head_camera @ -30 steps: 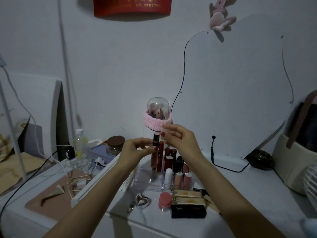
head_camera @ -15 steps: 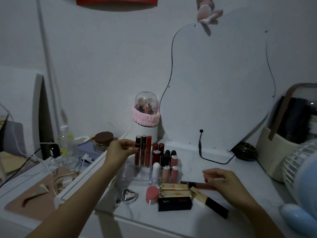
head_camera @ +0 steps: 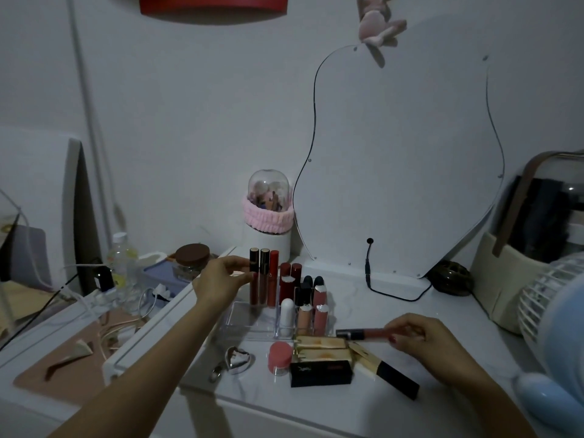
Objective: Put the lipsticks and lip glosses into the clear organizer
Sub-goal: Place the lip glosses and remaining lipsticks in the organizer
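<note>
Right hand (head_camera: pixel 433 341) now pinches glossy cylindrical lip gloss (head_camera: pixel 363 333), seemingly lifted.

Both bare forearms are seen reaching forward from the bottom of the view. The left hand (head_camera: pixel 218 281) is extended up and to the right, palm turned inward, its fingers (head_camera: pixel 241 263) lightly curled with the tips laid against something upright. The right hand (head_camera: pixel 426 339) is held lower and well apart from the left, palm down, knuckles raised, its fingertips (head_camera: pixel 392 338) pinched around something slim and lying flat. Dark red polish is seen on the nails of both hands.
</note>
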